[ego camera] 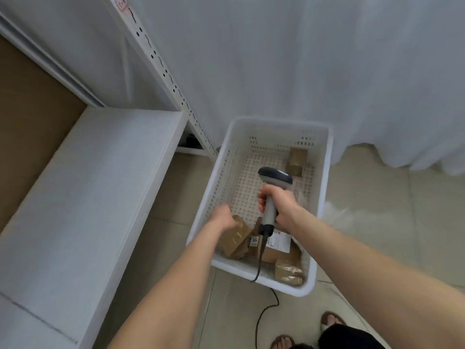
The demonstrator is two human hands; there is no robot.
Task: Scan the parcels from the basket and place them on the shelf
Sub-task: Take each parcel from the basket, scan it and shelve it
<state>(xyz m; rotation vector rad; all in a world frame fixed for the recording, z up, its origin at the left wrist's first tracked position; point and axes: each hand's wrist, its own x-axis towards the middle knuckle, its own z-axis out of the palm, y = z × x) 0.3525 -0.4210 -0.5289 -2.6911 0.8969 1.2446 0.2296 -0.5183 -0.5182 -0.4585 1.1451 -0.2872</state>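
The scanner (274, 175) is gripped by its handle in the right hand (279, 205), above the basket (324, 197). A brown parcel (235, 239) in the near left corner is grasped by the left hand (222, 217). 3 other parcels (297, 161) are seen in the basket and none on the shelf (100, 185), so most of the task seemingly remains.

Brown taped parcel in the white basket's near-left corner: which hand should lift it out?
Left. The left hand grips that brown taped parcel, while the right hand is busy holding the grey handheld barcode scanner over the white perforated plastic basket.
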